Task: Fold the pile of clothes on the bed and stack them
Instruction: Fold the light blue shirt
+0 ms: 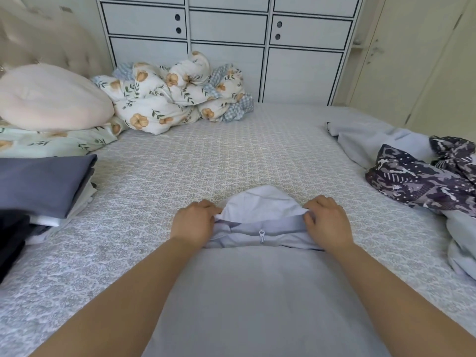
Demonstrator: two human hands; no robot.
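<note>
A pale grey zip-up hooded garment [257,292] lies flat on the bed in front of me, its white-lined hood [260,204] pointing away and its zip pull at the collar. My left hand [192,222] pinches the collar at the left side of the hood. At the right side, my right hand [327,222] grips the same collar edge. A stack of folded clothes [43,184], blue-grey on top, sits at the left edge. An unfolded pile with a purple patterned garment [422,173] and pale grey cloth [373,140] lies at the right.
A rumpled floral duvet [175,94] and a pink pillow [49,99] lie at the head of the bed. The patterned bedspread [219,155] stretches between them and me. White cabinets [226,39] stand behind the bed, a cream door [425,60] to the right.
</note>
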